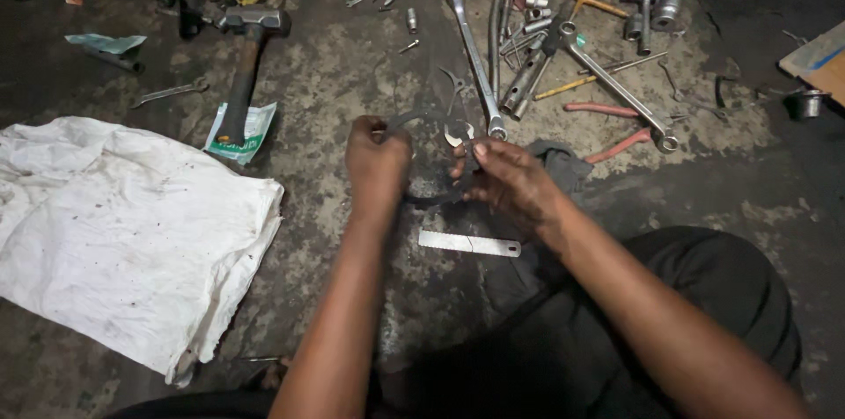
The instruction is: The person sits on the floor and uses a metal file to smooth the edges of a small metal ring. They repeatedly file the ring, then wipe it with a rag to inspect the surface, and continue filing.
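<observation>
I hold a thin dark ring-shaped gasket (429, 199) flat between my fingertips, its far rim toward twelve o'clock.

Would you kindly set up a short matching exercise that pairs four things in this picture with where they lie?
Things:
1. hammer
2. white cloth
3. saw blade
4. dark ring

Places:
A. on the floor below the hands
B. held by the left hand and right hand
C. spread on the left
D. handle end on a green-and-white packet

Pairs: 1-D, 2-C, 3-A, 4-B
</observation>
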